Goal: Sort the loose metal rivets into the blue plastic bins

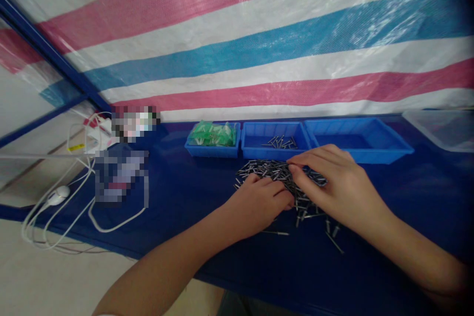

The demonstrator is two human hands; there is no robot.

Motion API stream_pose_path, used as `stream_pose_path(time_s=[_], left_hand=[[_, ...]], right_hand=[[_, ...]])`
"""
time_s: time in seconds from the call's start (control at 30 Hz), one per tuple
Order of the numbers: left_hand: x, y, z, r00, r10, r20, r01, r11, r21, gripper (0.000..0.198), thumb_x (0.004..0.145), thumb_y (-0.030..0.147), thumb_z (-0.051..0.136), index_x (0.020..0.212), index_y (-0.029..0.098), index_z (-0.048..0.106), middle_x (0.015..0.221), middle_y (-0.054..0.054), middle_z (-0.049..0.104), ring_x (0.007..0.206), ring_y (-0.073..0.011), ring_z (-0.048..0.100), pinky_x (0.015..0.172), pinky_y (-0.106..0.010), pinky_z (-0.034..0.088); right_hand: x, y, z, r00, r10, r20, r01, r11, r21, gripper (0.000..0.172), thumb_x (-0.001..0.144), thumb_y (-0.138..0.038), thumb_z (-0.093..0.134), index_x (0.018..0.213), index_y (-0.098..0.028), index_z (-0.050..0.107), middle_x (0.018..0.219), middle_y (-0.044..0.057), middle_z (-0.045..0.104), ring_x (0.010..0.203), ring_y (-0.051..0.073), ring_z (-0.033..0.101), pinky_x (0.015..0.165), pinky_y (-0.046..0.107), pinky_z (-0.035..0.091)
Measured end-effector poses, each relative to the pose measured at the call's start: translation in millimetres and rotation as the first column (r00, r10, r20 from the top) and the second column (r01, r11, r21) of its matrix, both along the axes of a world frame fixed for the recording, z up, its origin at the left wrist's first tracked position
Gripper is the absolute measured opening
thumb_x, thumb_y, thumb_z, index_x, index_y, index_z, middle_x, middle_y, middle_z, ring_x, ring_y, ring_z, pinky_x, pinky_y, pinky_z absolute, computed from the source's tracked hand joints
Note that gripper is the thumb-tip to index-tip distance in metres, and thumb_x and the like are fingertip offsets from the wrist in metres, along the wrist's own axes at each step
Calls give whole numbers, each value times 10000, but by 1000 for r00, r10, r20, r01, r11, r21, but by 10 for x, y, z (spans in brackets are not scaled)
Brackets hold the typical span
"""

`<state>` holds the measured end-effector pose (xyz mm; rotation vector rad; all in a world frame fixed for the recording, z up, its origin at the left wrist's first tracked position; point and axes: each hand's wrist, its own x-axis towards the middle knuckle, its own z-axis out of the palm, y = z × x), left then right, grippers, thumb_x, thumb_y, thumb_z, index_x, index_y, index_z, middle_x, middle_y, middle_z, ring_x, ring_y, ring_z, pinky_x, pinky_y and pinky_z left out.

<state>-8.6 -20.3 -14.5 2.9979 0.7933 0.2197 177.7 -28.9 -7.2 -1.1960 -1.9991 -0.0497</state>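
Note:
A pile of metal blind rivets [272, 168] lies on the blue table, with several strays such as a rivet [335, 243] near its front edge. My left hand [264, 202] rests on the pile's near left side, fingers curled in; whatever they hold is hidden. Over the right side of the pile is my right hand [336, 182], thumb and forefinger tips brought together at the rivets; what is between them is too small to make out. Just behind stands a blue bin [274, 150] with some rivets in it.
Left of that bin, another blue bin [211, 150] holds green plastic packets [213, 133]. A wider blue bin [392, 150] stands to the right, beside a clear plastic tray [440, 133]. White cables [99, 229] trail over the table's left end. Striped sheeting [237, 59] hangs behind.

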Motion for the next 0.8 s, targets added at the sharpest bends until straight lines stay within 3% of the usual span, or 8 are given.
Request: stream_pose_path(time_s=[0.1,0.23,0.33,0.43,0.6,0.8], left_hand=[[-4,24,63,974,119,194,-92,985,-143,159,971,228,431,962,171,578,959,-46,623,895,-179,571,788,-309,393],[-11,39,130,764,420,490,-176,866,-469,162,974,239,406,933,166,545,942,-38,625,860,-145,577,769,-256,429],[-9,32,145,639,541,546,-117,771,-626,152,962,258,426,931,164,542,928,-27,625,817,-129,576,737,-237,435],[1,17,142,601,583,546,-70,719,-692,162,951,280,446,946,163,558,901,-19,624,787,-121,569,710,-227,435],[7,1,141,614,584,530,-108,728,-677,193,911,329,522,993,174,604,816,2,619,682,-108,528,644,-230,432],[1,6,139,626,537,565,-142,791,-595,165,868,323,591,925,178,645,866,-18,648,700,-114,541,643,-239,453]], right_hand=[[2,4,7,996,77,-52,-80,995,-52,111,845,-176,538,814,-204,641,815,35,705,796,207,614,765,370,450],[-34,-16,3,977,182,-114,-204,951,-231,112,826,-165,529,801,-219,623,812,23,685,797,190,613,738,336,466],[-94,-35,-24,958,219,-183,-272,894,-357,115,867,-250,526,813,-223,624,857,26,682,793,176,611,726,316,470],[-146,-43,-61,936,191,-295,-314,831,-459,209,906,-349,497,825,-219,638,810,23,666,715,158,591,640,288,462],[-166,-44,-73,882,131,-453,-377,773,-510,243,884,-405,535,802,-213,661,675,5,610,693,173,589,604,283,472],[-172,-60,-27,862,87,-500,-366,789,-494,264,850,-421,582,719,-204,657,635,-1,602,663,170,595,576,273,479]])
